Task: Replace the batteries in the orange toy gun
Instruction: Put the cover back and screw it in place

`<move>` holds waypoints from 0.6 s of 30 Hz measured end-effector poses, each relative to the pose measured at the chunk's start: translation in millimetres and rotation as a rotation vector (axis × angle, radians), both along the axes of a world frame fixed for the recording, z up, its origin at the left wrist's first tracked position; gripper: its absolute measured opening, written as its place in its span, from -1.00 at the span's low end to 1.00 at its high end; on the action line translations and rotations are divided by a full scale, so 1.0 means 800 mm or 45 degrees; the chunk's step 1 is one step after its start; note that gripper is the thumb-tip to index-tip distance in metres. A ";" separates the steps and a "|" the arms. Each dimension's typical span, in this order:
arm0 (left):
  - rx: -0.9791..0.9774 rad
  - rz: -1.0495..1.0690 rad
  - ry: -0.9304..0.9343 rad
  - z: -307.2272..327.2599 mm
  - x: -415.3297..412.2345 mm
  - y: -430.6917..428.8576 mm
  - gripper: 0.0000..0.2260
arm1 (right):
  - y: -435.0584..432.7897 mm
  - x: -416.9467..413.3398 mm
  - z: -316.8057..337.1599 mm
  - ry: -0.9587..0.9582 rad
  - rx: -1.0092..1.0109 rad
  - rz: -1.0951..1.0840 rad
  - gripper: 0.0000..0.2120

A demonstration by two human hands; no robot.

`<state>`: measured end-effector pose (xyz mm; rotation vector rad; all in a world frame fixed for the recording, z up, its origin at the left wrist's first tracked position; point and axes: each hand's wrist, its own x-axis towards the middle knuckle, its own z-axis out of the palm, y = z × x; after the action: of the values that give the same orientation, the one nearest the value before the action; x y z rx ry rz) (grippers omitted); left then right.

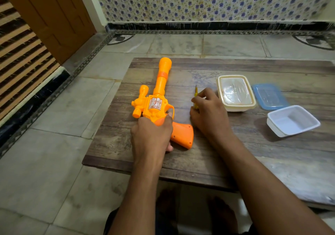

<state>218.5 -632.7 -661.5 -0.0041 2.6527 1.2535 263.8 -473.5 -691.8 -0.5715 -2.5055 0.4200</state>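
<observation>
Both forearms reach fwd from the bottom edge over the low wood-grain worktop (181, 164). Left hand (151, 135) is on the orange toy gun (156, 97), fingers (170, 116) curled round the body just behind the trigger guard. It lies flat on the worktop, barrel pointing away, butt toward me.

Right hand (208, 115) rests just beside the gun, fingers narrow, pinching a thin yellow-handled tool (196, 90), prob. a screwdriver, tip pointing away.

Step, as I judge it: the very start. Nothing's opened yet & no battery door is showing. Next I'd need to hold the gun steady, maybe roll it to find the cover, then seat the tip square in the screw.

Gun is glossy moulded plastic, rounded, w/ a clear sparkly drum mid-body & small holes in the butt. Off to the right sit a cream tub w/ clear lid (235, 93), a translucent blue lid (270, 97) & an open white tray (292, 120). Can't tell what's in the tub.
</observation>
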 end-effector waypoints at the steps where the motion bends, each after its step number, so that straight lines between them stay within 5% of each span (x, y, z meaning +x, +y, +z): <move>1: -0.017 -0.001 0.024 0.000 0.000 -0.001 -0.52 | 0.001 0.000 -0.001 0.000 -0.005 -0.005 -0.83; 9: -0.390 0.026 0.401 0.011 0.004 -0.002 -0.59 | 0.009 -0.006 -0.007 -0.014 -0.074 -0.020 -0.79; 18: -0.219 -0.129 0.505 0.011 0.004 0.009 -0.81 | 0.007 -0.005 -0.003 -0.017 -0.109 -0.041 -0.72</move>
<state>222.1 -625.5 -652.6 0.3863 3.0407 1.0836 259.9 -467.8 -694.5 -0.6494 -2.4973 0.5152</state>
